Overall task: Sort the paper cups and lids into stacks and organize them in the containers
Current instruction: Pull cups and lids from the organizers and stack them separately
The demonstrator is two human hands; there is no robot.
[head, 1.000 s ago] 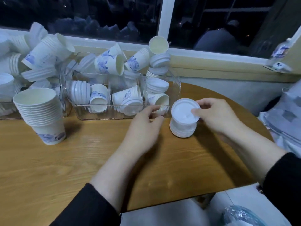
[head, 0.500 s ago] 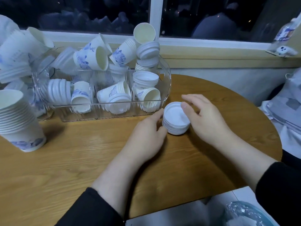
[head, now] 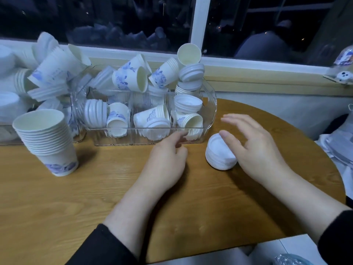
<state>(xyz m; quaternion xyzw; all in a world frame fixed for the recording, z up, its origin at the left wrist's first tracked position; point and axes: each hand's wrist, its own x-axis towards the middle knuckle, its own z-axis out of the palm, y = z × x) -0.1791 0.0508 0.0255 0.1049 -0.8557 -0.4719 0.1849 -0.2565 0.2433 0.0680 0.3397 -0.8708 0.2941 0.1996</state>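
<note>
Right hand [head: 256, 148] lifted, fingers spread, off lid stack [head: 220, 154]; left hand [head: 166, 161] withdrawn, loosely curled, empty. Stack released; next piece due.

I sit at a round wooden table [head: 57, 197] with a pale grain, its curved edge running off to my right. Behind its far edge a cream sill [head: 267, 81] runs below a window [head: 114, 22]; the glass is dark, and a white post [head: 198, 25] splits it into panes. At the sill's right end stands something blurred with a small white piece marked with dark dots [head: 343, 75]. Beyond the table's right edge lies pale patterned cloth [head: 338, 148]. Past the near edge I see a light floor [head: 219, 253] and a crinkled shiny bag [head: 290, 260] at the bottom right corner.
</note>
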